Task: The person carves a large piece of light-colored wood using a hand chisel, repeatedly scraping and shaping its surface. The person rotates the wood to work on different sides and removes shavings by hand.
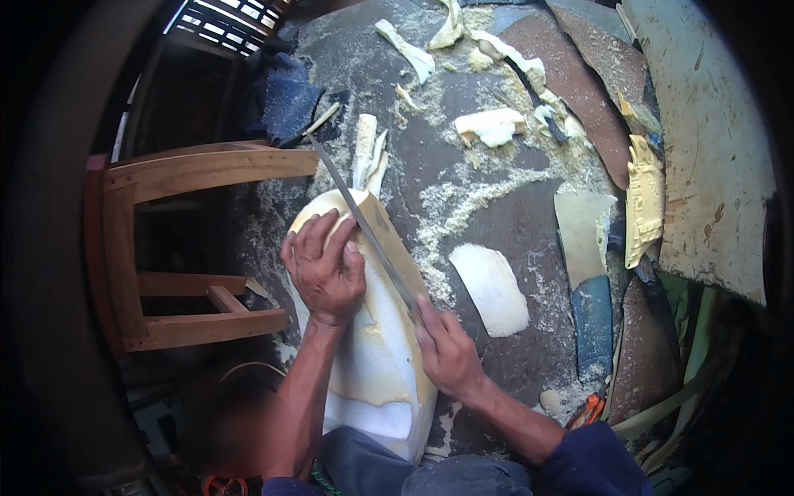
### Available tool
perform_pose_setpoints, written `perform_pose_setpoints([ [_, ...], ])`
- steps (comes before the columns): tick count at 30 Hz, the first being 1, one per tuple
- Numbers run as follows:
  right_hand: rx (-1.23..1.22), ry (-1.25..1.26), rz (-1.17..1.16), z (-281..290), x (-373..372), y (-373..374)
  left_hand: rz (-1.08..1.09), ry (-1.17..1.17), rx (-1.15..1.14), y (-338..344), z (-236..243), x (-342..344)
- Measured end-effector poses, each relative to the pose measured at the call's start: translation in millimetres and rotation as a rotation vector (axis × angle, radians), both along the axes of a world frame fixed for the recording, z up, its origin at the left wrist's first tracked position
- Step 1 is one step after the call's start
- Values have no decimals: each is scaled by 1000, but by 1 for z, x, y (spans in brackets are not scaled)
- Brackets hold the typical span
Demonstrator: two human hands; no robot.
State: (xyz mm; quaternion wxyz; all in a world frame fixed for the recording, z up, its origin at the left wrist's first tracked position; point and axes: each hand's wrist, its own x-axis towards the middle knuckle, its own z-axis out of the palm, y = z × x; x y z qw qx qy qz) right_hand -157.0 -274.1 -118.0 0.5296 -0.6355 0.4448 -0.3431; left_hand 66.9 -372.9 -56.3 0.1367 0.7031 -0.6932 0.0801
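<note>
A long cream and white foam piece lies lengthwise in front of me, its rounded end away from me. My left hand grips its upper part, fingers curled over the foam near the rounded end. My right hand is closed round the near end of a long, thin steel blade, which runs diagonally along the foam's right edge and extends beyond its far end. The blade's handle is hidden in my fingers. A loose white foam slab rests to the right of my hands.
Foam offcuts and shreds are scattered over the dark work surface. A wooden frame stands at left, blue fabric behind it. Brown sheets, a pale board and orange-handled pliers are at right.
</note>
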Motion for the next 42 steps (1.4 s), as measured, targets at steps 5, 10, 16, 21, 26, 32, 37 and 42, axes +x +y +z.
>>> perform_pose_setpoints([
  [5,-155,-61,-118,3,6,-6,14,12,1,0,1,-1],
  [10,-3,72,-19,-2,14,-12,4,12,0,1,0,0],
  [16,-60,59,-67,-6,17,-14,7,-17,-2,2,1,-2],
  [21,-146,36,-139,-10,18,-17,25,2,16,3,0,-1],
  [26,-85,79,-87,-12,17,-21,2,-71,51,-2,2,-1],
  [32,-1,71,-51,-12,15,-27,-3,-229,143,-12,6,-9],
  [37,-75,78,-52,-19,21,-40,41,-253,154,-16,3,-11],
  [42,68,76,-45,-23,12,-23,33,-297,148,-15,1,-10],
])
